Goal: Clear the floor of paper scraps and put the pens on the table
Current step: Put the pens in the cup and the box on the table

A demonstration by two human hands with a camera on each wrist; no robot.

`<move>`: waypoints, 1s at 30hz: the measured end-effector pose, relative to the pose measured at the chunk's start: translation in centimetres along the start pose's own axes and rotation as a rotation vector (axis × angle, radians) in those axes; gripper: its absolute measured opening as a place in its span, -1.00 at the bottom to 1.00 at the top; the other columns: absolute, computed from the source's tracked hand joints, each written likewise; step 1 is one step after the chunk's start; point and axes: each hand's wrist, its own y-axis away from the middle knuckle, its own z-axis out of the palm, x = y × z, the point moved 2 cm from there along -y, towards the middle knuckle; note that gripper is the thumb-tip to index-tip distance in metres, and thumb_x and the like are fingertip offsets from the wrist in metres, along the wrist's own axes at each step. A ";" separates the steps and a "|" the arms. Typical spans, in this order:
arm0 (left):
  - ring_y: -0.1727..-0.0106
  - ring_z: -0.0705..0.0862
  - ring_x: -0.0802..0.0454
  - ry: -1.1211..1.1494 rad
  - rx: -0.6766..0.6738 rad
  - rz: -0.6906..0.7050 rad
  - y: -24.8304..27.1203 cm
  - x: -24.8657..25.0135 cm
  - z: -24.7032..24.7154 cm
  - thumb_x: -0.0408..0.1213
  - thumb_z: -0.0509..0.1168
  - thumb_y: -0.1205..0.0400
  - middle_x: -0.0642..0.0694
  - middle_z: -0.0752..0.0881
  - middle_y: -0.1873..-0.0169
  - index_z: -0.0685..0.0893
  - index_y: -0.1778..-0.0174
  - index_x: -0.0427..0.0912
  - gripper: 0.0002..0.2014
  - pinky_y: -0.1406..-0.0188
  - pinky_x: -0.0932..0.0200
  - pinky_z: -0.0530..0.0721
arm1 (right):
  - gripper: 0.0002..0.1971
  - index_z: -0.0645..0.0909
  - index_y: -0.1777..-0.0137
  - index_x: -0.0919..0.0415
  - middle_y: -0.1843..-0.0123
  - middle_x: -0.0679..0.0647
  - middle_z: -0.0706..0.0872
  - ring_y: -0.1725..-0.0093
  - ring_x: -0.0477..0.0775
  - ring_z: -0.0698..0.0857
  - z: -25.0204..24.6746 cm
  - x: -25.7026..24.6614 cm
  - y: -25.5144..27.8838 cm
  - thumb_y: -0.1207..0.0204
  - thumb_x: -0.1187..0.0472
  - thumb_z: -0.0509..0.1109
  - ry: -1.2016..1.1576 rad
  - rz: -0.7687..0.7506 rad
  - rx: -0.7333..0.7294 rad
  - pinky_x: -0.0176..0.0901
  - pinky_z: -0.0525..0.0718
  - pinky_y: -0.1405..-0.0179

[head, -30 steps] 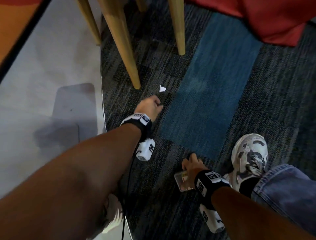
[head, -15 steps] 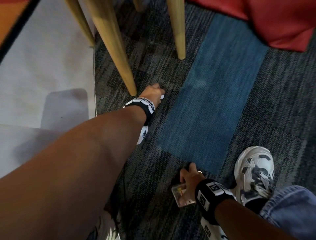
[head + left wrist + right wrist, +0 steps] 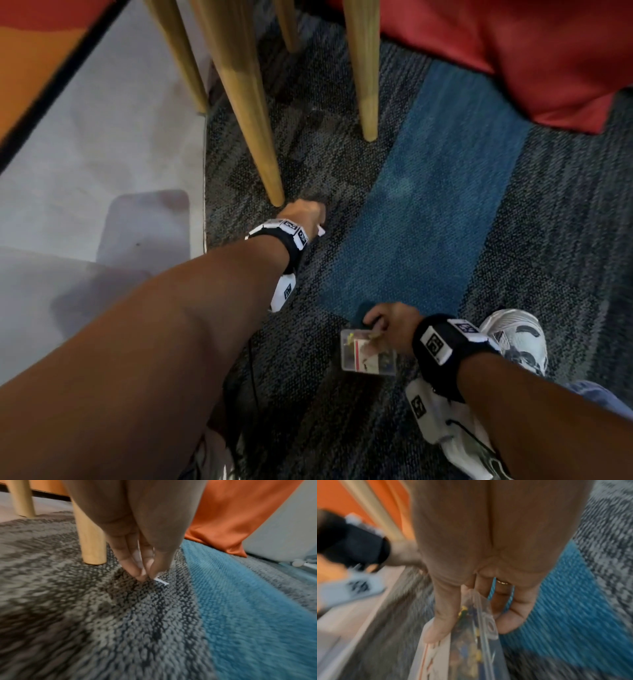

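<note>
Under the left hand (image 3: 137, 536), the fingertips (image 3: 140, 573) now pinch the paper scrap (image 3: 162, 581) that lay ahead before. Next: lift it. The right hand (image 3: 390, 329) grips a clear bag (image 3: 368, 356).

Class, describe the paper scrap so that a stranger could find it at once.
Find the nearest wooden leg on the grey carpet. Beside its foot, the left hand pinches a tiny paper scrap: the only white speck there.

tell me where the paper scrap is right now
The paper scrap lies on the grey carpet under the left hand's fingers, just right of the nearest wooden leg and left of the blue carpet strip.
</note>
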 end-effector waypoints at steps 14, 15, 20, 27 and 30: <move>-0.04 0.73 -0.07 0.217 0.410 0.052 20.0 -1.5 -14.0 -0.44 0.30 -0.52 -0.09 0.77 0.04 0.74 0.07 -0.08 -0.79 0.03 0.20 0.61 | -0.65 0.58 -0.23 0.33 0.13 0.05 0.72 0.27 -0.05 0.67 -8.6 -16.2 14.6 -0.46 0.41 0.51 -0.451 -0.413 0.298 -0.21 0.65 0.49; -0.04 0.72 -0.06 0.207 0.459 0.067 22.0 -1.8 -15.2 -0.44 0.32 -0.52 -0.09 0.77 0.03 0.75 0.06 -0.09 -0.80 0.02 0.20 0.59 | -0.66 0.58 -0.23 0.33 0.19 0.04 0.71 0.31 -0.03 0.67 -8.8 -17.6 15.9 -0.46 0.40 0.50 -0.447 -0.455 0.324 -0.20 0.64 0.51; -0.04 0.68 -0.04 0.159 0.620 0.038 30.1 -5.1 -18.7 -0.43 0.32 -0.56 -0.08 0.75 0.02 0.74 -0.04 -0.13 -0.80 0.07 0.19 0.55 | -0.71 0.62 -0.20 0.26 0.19 0.16 0.75 0.26 0.17 0.71 -9.5 -23.9 22.5 -0.49 0.30 0.50 -0.429 -0.683 0.444 0.04 0.71 0.32; 0.04 0.71 -0.06 0.266 0.696 -0.155 37.3 -13.4 -20.5 -0.52 0.31 -0.51 -0.12 0.77 0.10 0.75 0.02 -0.19 -0.77 0.11 0.18 0.62 | -0.68 0.57 -0.17 0.32 0.13 0.23 0.76 0.28 0.15 0.75 -9.7 -30.1 28.1 -0.47 0.29 0.52 -0.435 -0.847 0.527 -0.08 0.74 0.42; 0.13 0.68 0.00 0.313 0.722 -0.261 38.5 -16.6 -19.9 -0.52 0.30 -0.48 -0.08 0.77 0.15 0.78 0.07 -0.15 -0.76 0.15 0.23 0.58 | -0.66 0.52 -0.20 0.30 0.09 0.28 0.77 0.29 0.14 0.76 -9.9 -31.6 28.7 -0.48 0.28 0.52 -0.483 -0.879 0.587 -0.16 0.75 0.48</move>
